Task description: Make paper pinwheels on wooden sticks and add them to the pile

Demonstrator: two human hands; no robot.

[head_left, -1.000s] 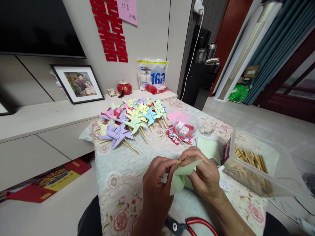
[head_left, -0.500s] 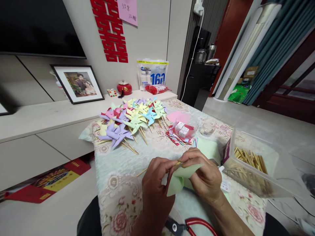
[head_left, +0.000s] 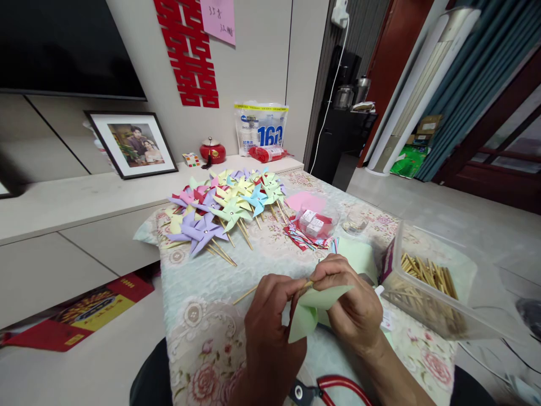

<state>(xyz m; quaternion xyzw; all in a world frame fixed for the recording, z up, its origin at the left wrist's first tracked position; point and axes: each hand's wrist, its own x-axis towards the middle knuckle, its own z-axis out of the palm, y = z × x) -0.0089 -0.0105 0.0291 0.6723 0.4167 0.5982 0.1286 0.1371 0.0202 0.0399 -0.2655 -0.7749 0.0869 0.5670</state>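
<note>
A pale green paper pinwheel (head_left: 303,322) with folded blades is between my two hands, over the near part of the table. My left hand (head_left: 270,318) is closed around a thin wooden stick (head_left: 245,294), whose far end sticks out to the left. My right hand (head_left: 353,307) pinches the pinwheel close to the stick's end, fingertips almost meeting those of the left. The pinwheel's centre is hidden by my fingers. Below the hands lie red-handled pliers (head_left: 344,381), their jaws partly covered by my left wrist.
Several finished pinwheels (head_left: 230,211) are heaped at the back left of the flowered tablecloth (head_left: 203,338). A clear bin (head_left: 426,299) of wooden sticks stands on the right. Behind my hands are a small round container (head_left: 355,225), green paper sheets (head_left: 357,256) and coloured strips (head_left: 302,237).
Both hands have shifted very slightly, with the green pinwheel turned a little between them. The grip on the stick and paper is the same.
</note>
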